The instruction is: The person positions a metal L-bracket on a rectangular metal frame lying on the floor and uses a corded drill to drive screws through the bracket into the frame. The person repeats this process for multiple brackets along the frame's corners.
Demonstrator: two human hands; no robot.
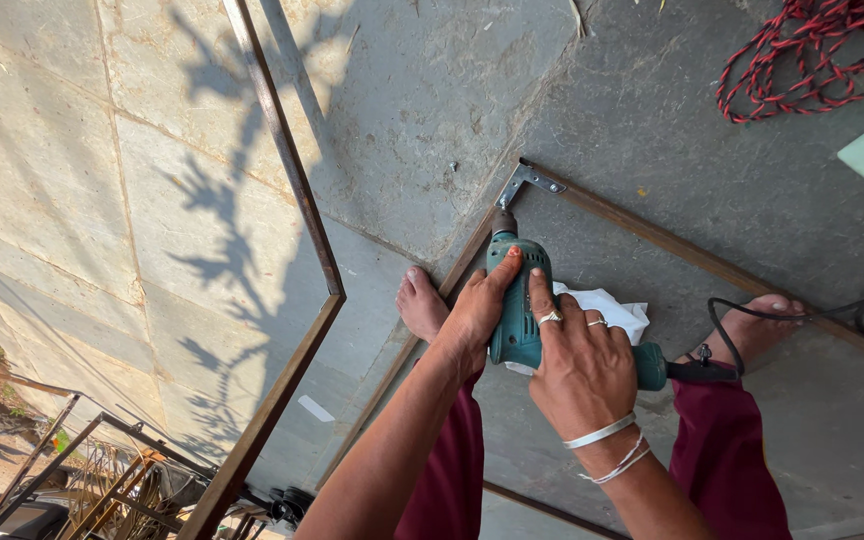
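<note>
Seen from the head camera, the left hand [474,312] and the right hand [577,362] both closed around a green drill [517,300], its tip pressed at the metal bracket [527,184] on a rusty frame [652,235]. A white cloth [612,308] lay just behind the drill, a bare foot [419,300] just left of it, and a red rope [802,60] well beyond.

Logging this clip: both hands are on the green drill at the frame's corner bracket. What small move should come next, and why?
Probably press the drill straight down and keep it steady. Its tip already sits at the metal corner bracket of the rusty frame, with the left hand on the body and the right hand over the grip, so it appears lined up. Whether the bit is turning cannot be told.
</note>
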